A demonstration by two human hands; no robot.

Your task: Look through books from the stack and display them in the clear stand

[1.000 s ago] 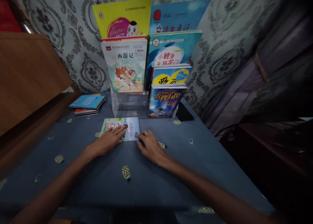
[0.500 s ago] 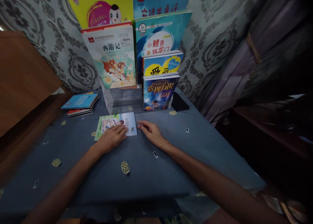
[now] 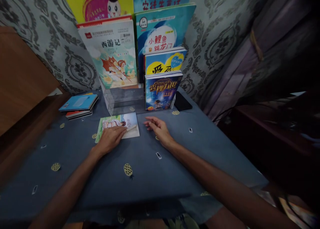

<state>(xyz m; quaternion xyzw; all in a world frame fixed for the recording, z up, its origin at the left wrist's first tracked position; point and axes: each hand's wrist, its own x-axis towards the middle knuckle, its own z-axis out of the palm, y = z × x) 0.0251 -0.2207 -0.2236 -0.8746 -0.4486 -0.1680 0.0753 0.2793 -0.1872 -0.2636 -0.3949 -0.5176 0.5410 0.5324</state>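
A thin picture booklet (image 3: 131, 120) with a green and pale blue cover lies on the table in front of the book rack. My left hand (image 3: 111, 139) rests over its lower middle, with the cover's near right corner bent back at the fingertips and a cream page showing beneath. The thumb is mostly hidden. To the right of the booklet, apart from it, my right hand (image 3: 160, 130) hovers at the tablecloth with loosely curled fingers, the thumb near the index finger and nothing visible between them.
Behind the booklet, a clear rack (image 3: 120, 101) holds upright children's books, including a white one (image 3: 110, 52) and a dark blue one (image 3: 161, 92). A black phone (image 3: 183, 102) lies right of it. Several books (image 3: 80, 103) are stacked at left. The table has a blue-grey cloth (image 3: 100, 182).
The booklet's near right corner has been lifted and folded toward my left hand, baring a page. My right hand has drawn slightly right, away from the booklet. The view has shifted a little.
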